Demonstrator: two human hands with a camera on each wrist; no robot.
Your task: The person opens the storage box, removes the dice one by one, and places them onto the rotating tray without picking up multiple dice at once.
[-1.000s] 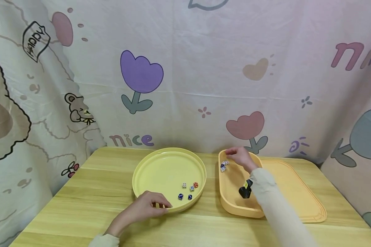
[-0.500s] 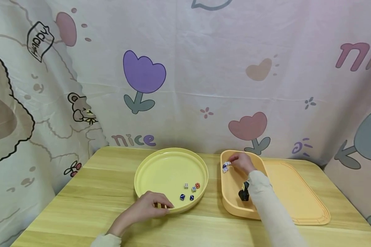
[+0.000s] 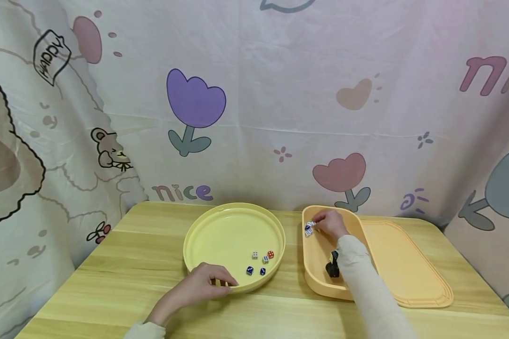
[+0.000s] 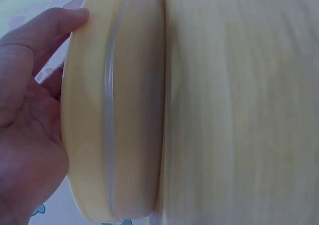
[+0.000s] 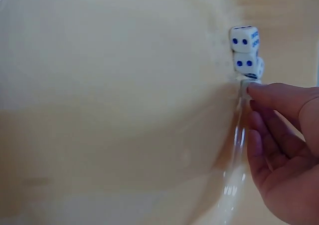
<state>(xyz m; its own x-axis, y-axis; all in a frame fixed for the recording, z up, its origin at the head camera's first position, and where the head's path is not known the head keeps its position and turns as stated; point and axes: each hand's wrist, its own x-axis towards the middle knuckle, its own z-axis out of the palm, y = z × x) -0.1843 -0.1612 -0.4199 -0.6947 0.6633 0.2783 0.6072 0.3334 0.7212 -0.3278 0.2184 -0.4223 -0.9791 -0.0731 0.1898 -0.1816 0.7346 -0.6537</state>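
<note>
My left hand holds the near rim of a round yellow tray; the left wrist view shows a fingertip on the rim. Inside that tray lie a red die, white dice and dark blue dice. In the orange box, my right hand reaches to the far left corner. Its fingertips pinch a white die, mostly covered by them, beside white dice with blue dots. A dark blue die shows in the same cluster.
A black object sits in the box near my right sleeve. To the right of the box, a flat orange lid lies on the wooden table. A printed curtain hangs behind the table.
My right hand has come down from the box's back edge to the cluster of dice, its fingertips now at one die. The left hand stays at the tray's rim.
</note>
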